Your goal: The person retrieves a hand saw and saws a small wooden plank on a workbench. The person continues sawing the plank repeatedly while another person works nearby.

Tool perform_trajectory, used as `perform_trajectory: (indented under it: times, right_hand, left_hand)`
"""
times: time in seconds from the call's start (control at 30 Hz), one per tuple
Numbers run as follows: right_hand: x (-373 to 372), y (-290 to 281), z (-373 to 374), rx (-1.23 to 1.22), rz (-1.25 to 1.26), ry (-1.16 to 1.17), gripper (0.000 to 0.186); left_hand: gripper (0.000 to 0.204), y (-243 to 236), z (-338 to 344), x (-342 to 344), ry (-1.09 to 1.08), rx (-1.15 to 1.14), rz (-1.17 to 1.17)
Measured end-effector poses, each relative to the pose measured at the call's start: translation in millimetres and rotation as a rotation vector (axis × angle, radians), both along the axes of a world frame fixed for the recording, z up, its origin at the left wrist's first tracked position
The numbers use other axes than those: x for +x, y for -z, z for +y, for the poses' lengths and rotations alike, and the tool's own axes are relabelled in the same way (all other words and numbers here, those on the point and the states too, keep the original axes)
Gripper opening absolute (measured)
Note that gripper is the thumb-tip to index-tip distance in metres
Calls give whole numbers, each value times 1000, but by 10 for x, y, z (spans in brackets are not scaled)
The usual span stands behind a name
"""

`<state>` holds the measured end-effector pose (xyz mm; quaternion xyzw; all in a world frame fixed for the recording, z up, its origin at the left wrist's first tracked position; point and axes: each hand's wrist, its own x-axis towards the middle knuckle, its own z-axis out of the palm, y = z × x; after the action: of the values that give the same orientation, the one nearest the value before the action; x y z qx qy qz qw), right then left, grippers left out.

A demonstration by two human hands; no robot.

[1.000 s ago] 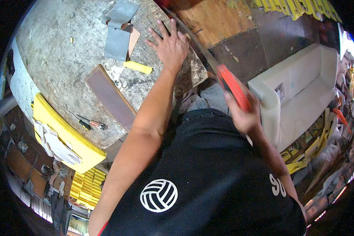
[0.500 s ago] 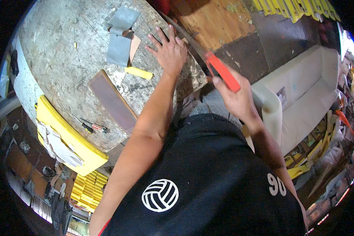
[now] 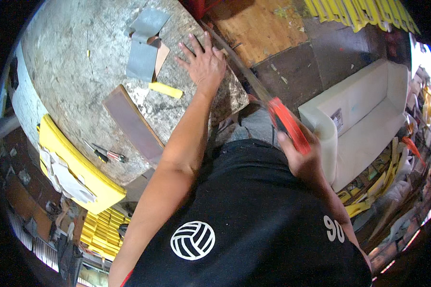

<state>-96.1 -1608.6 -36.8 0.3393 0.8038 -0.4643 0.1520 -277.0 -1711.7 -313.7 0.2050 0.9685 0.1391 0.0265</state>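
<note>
Splayed wide on the worktable (image 3: 62, 67), the left hand (image 3: 207, 68) apparently braces it, while beside its right edge the right hand (image 3: 305, 155) clasps the red-handled saw (image 3: 254, 81).

The black shirt (image 3: 258, 205) has two white signs on it. One is a round ball (image 3: 193, 240) with curved stripes, like a volleyball, on the person's left. The other is a number (image 3: 334, 229), made of two big white digits side by side, close to the right arm. The pale sofa (image 3: 368, 136) has a small grey patch (image 3: 337, 120) like a label inside its arm, but any print there is too tiny to read.
</note>
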Motion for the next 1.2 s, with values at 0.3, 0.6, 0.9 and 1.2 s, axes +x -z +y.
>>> perform_trajectory:
  times: [0.3, 0.6, 0.9, 1.2]
  right_hand:
    - [-258, 347, -43, -52, 64, 85, 49]
    - [-421, 573, 24, -56, 39, 96, 47]
    - [13, 387, -69, -42, 89, 136, 45]
    - [240, -32, -41, 74, -24, 4, 55]
  left_hand:
    - [57, -39, 39, -19, -20, -18, -90]
    - [58, -16, 24, 7, -27, -9, -19]
    - [57, 26, 23, 37, 10, -7, 5]
    - [62, -17, 78, -23, -34, -23, 1]
